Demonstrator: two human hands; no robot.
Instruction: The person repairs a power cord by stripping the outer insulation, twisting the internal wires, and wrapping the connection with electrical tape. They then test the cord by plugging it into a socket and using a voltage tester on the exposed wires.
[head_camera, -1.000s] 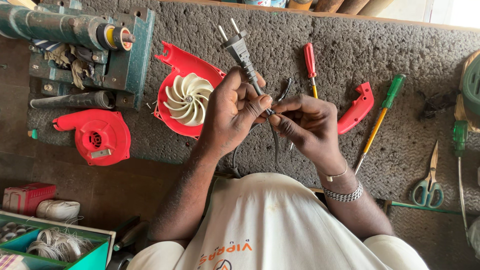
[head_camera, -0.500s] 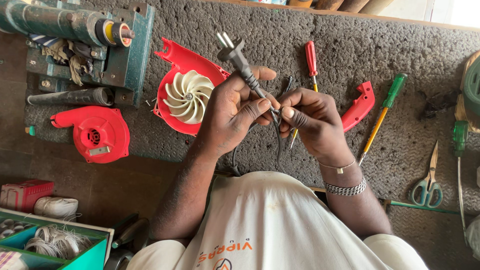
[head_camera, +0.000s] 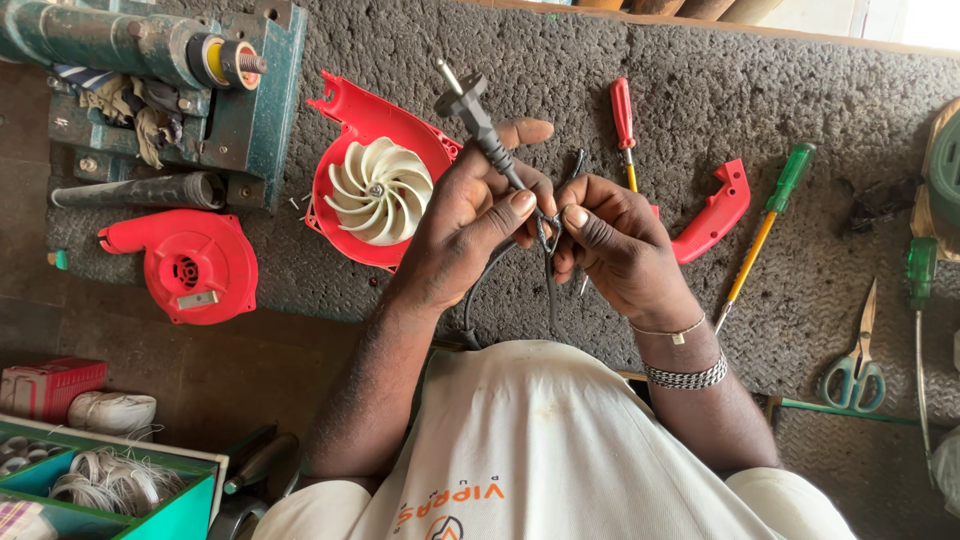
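My left hand (head_camera: 470, 215) grips a black power cord just below its two-pin plug (head_camera: 466, 103), which points up and to the left. My right hand (head_camera: 610, 240) pinches the cord's thin wire ends (head_camera: 548, 232) against my left thumb. The black cord (head_camera: 480, 290) hangs down towards my white shirt. Both hands hover over a grey carpeted surface, just right of a red blower housing half (head_camera: 355, 125) with a cream fan wheel (head_camera: 380, 190).
A second red blower shell (head_camera: 185, 265) lies at left, a green machine (head_camera: 150, 60) at top left. A red-handled screwdriver (head_camera: 622, 115), a red handle piece (head_camera: 715, 210), green-handled screwdrivers (head_camera: 770, 215), scissors (head_camera: 855, 365). A green tray of wire (head_camera: 110, 480) at bottom left.
The plug has tilted further left and lower in my left hand. My fingers have drawn closer around the wire ends.
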